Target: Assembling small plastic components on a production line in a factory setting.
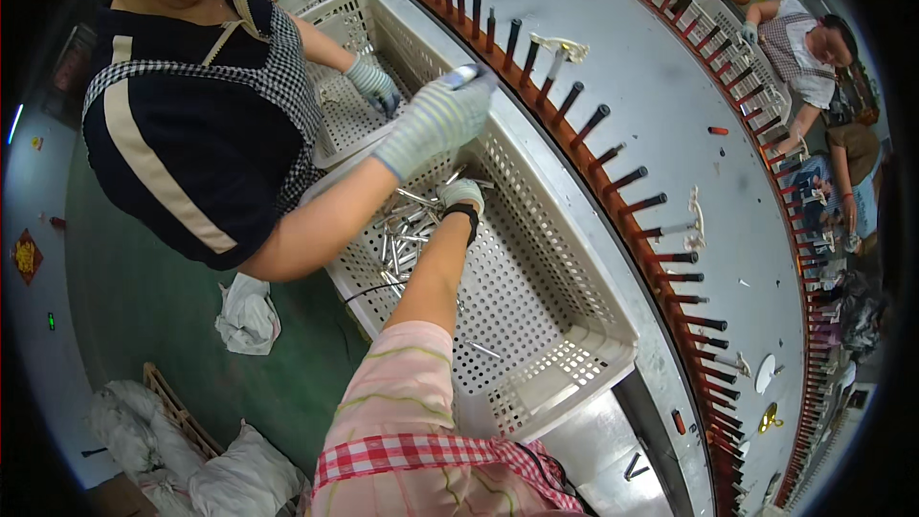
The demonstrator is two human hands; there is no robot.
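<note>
My left hand [461,194], in a pale glove with a black band at the wrist, reaches down into a white perforated plastic basket [584,364]. Its partly hidden fingers look curled round a few short shiny metal rods [458,173], whose ends stick out beside the glove. More loose metal rods [407,241] lie heaped at the basket's left side, below and left of my hand. One single rod [484,350] rests apart on the basket floor. My right hand is outside the picture.
At the left a co-worker's blurred striped glove [440,124] passes above my basket; their other glove [373,84] is in a second basket [359,14]. A curved rail [661,302] of upright dark pegs runs along the grey table [661,67]. Other people work across it. White sacks [249,474] lie lower left.
</note>
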